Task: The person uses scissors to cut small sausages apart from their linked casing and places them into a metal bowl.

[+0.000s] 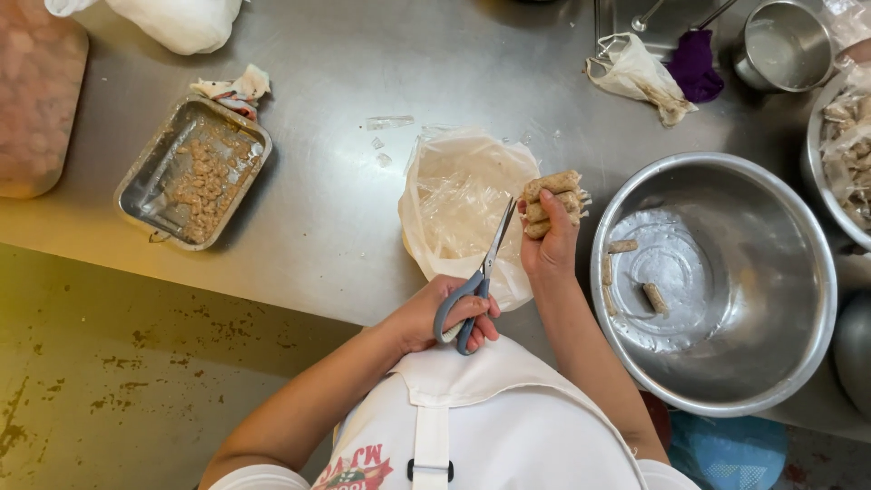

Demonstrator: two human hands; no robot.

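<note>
The left hand point(435, 313) has its fingers through the grey handles of the scissors point(479, 277), blades nearly closed and pointing at the bundle of brown rolls point(553, 204). The right hand point(549, 249) pinches that bundle from below, just left of the big steel bowl point(726, 399) on the counter point(327, 200). A clean cut likely needs the blades square across the rolls, beyond the fingertips, so pieces drop into the bowl.
</note>
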